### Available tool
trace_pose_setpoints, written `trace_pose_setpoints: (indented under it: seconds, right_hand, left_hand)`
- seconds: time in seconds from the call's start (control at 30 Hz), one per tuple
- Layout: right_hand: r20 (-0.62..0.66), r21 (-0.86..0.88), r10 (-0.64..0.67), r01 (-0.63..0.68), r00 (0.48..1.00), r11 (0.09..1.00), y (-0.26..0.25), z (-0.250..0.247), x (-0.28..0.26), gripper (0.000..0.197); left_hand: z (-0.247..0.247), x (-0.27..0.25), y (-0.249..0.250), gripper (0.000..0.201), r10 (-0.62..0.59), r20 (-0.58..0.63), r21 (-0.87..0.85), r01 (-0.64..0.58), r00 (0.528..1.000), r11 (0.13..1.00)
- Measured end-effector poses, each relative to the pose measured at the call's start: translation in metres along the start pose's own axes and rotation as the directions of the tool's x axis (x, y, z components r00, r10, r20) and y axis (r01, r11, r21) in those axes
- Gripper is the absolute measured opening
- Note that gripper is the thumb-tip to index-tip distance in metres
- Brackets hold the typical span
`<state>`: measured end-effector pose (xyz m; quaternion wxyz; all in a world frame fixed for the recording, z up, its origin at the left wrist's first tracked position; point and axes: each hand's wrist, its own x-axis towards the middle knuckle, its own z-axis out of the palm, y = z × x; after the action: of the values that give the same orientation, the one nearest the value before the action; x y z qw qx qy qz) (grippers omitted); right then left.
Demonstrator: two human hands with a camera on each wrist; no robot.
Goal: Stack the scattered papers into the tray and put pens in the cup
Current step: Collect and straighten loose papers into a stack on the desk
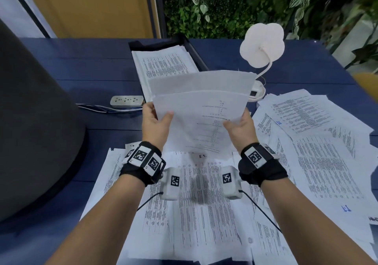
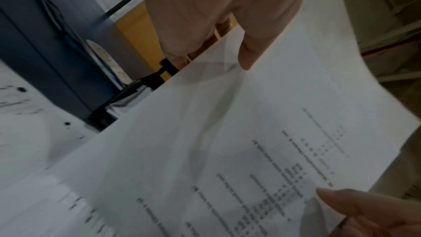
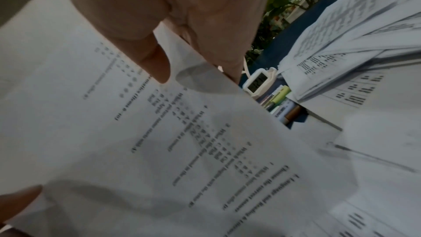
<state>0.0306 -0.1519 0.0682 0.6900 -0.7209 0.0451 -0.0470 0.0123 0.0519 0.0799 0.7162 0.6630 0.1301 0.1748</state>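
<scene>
Papers (image 1: 196, 213), printed sheets, lie scattered along the table's near edge, overlapping, below both forearms. More loose sheets (image 1: 319, 142) pile toward the right edge of the table (image 1: 98, 66), dark blue. Above the near sheets, a small held stack (image 1: 201, 109) is lifted off the table, bowed upward, text side facing the person. Left hand (image 1: 154, 123) pinches its left edge, thumb on top, fingers (image 2: 248, 55) curled underneath. Right hand (image 1: 241, 128) pinches the right edge the same way, thumb on the printed face in the right wrist view, fingers behind the sheet. Markers (image 3: 281, 104), several, lie just beside the right pile, partly under its edge, next to a small white clock display (image 3: 256, 83). Mid-table on the left: white power strip (image 1: 126, 101) with cables. Dark grey bulky object (image 1: 34, 121) covers the left edge. Toward the far edge, black tray (image 1: 190, 45) already carries a stack of printed sheets (image 1: 163, 64). White flower-shaped lamp (image 1: 262, 45) stands right of the tray. Green foliage wall (image 1: 235, 4) behind the table.
</scene>
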Motion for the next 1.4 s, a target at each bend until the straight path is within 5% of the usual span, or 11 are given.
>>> trace_pose_setpoints:
  seconds: [0.2, 0.6, 0.73, 0.9, 1.13, 1.27, 1.4]
  right_hand:
    - [0.040, -0.056, 0.115, -0.113, 0.993, 0.992, 0.016, -0.001, -0.005, 0.046]
    - [0.096, -0.272, 0.266, -0.231, 0.959, 0.934, 0.053, -0.025, 0.001, 0.022]
    - [0.114, -0.457, 0.411, -0.320, 0.904, 0.830, 0.079, -0.037, -0.003, 0.022]
    - [0.175, -0.612, 0.525, -0.326, 0.833, 0.721, 0.102, -0.044, -0.014, 0.011]
    - [0.185, -0.598, 0.588, -0.385, 0.787, 0.703, 0.112, -0.044, -0.005, 0.018]
    - [0.171, -0.505, 0.567, -0.422, 0.806, 0.753, 0.114, -0.040, 0.007, 0.015]
    - [0.164, -0.485, 0.539, -0.408, 0.826, 0.773, 0.109, -0.021, 0.031, 0.019]
  left_hand:
    - [-0.004, 0.001, -0.026, 0.032, -0.182, 0.142, 0.101, 0.169, 0.973, 0.980]
    - [-0.014, 0.016, -0.028, 0.019, -0.083, 0.083, 0.121, 0.072, 0.993, 0.990]
    - [-0.024, 0.004, -0.054, 0.025, -0.213, 0.139, 0.529, 0.109, 0.967, 0.842]
    - [-0.043, -0.015, -0.100, 0.026, -0.402, 0.105, 0.670, 0.234, 0.910, 0.705]
    - [-0.053, -0.005, -0.119, 0.032, -0.519, 0.017, 0.662, 0.380, 0.854, 0.647]
    - [-0.056, 0.002, -0.116, 0.024, -0.486, 0.010, 0.513, 0.412, 0.874, 0.753]
    - [-0.055, 0.009, -0.107, 0.024, -0.554, 0.035, 0.300, 0.520, 0.832, 0.800]
